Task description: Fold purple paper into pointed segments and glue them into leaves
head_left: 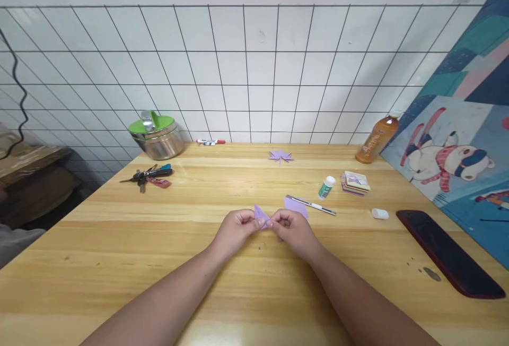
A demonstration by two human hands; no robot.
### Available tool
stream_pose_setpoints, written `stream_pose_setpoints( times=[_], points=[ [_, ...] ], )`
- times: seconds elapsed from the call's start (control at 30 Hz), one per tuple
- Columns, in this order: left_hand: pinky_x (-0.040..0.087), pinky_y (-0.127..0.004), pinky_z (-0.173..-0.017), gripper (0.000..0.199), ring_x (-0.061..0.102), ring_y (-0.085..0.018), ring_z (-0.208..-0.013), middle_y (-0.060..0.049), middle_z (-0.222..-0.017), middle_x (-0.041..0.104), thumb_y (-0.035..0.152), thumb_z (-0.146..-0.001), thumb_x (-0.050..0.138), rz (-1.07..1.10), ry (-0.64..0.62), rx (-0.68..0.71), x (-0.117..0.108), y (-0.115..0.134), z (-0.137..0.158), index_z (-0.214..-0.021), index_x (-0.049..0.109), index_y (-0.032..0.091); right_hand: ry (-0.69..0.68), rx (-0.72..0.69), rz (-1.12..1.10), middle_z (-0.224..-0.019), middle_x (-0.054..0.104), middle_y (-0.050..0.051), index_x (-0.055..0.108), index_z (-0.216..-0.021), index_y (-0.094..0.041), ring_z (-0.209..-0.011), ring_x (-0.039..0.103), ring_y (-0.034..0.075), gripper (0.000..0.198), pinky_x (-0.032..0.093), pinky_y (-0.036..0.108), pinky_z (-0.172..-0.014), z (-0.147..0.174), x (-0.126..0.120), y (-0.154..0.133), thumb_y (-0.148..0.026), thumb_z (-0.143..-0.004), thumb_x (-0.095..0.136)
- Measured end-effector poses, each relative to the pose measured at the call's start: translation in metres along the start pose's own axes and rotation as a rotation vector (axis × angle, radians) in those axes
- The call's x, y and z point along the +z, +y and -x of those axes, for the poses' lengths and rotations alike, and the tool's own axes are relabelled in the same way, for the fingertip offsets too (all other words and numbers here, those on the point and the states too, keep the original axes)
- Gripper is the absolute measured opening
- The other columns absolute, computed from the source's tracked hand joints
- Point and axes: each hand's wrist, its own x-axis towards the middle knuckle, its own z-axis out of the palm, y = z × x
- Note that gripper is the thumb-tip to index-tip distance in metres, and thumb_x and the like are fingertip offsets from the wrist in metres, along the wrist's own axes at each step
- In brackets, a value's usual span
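A small folded piece of purple paper [260, 216] is held up just above the wooden table, one pointed corner standing upward. My left hand [240, 227] pinches it from the left, thumb on its near face. From the right, my right hand [293, 229] has thumb and finger closed on the paper's right edge. Behind my right hand lies a flat purple paper sheet [293, 206], partly hidden by the hand. A slim silver craft knife [312, 205] rests across that sheet. Farther back sits a purple paper maple leaf [280, 155].
To the right stand a glue stick [326, 188], a stack of paper squares [355, 182] and a tea bottle [377, 140]; a white cap [380, 214] and a phone [449, 253] lie nearer. At left are keys [149, 176], markers [210, 142] and a green-lidded steel pot [157, 136].
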Motion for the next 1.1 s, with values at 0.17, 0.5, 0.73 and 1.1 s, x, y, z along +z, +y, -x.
stream_pose_setpoints(
  times=[0.17, 0.5, 0.73, 1.1],
  points=[
    [0.028, -0.02, -0.049, 0.031, 0.038, -0.008, -0.05, 0.005, -0.051, 0.043, 0.039, -0.073, 0.058, -0.335, -0.073, 0.05, -0.001, -0.008, 0.003, -0.056, 0.055, 0.014, 0.073, -0.129, 0.024, -0.075, 0.06, 0.001, 0.062, -0.088, -0.018, -0.067, 0.055, 0.012, 0.021, 0.043, 0.02, -0.054, 0.002, 0.004, -0.006, -0.028, -0.069, 0.062],
    [0.027, -0.02, -0.05, 0.022, 0.037, -0.01, -0.052, 0.003, -0.054, 0.046, 0.03, -0.076, 0.051, -0.613, -0.154, 0.178, 0.003, -0.006, 0.011, -0.062, 0.06, 0.016, 0.031, -0.052, -0.148, -0.059, 0.058, 0.0, 0.054, -0.061, -0.016, -0.054, 0.051, 0.01, 0.022, 0.042, 0.023, -0.053, -0.001, 0.004, 0.0, -0.034, -0.067, 0.064],
    [0.025, -0.019, -0.048, 0.031, 0.033, -0.009, -0.052, 0.005, -0.053, 0.038, 0.038, -0.078, 0.05, -0.537, -0.082, 0.168, -0.002, -0.015, -0.001, -0.056, 0.049, 0.016, 0.05, -0.162, 0.003, -0.062, 0.058, -0.002, 0.055, -0.068, -0.017, -0.056, 0.051, 0.01, 0.011, 0.04, 0.021, -0.053, -0.008, 0.013, 0.013, -0.026, -0.071, 0.06],
    [0.03, -0.02, -0.052, 0.024, 0.042, -0.011, -0.056, 0.002, -0.059, 0.049, 0.036, -0.071, 0.059, -0.343, -0.094, 0.105, -0.003, -0.007, -0.004, -0.068, 0.061, 0.013, 0.2, -0.13, -0.219, -0.052, 0.047, -0.006, 0.047, -0.062, -0.02, -0.044, 0.042, 0.008, 0.028, 0.034, 0.021, -0.044, -0.012, 0.012, 0.013, -0.042, -0.068, 0.063]
  ],
)
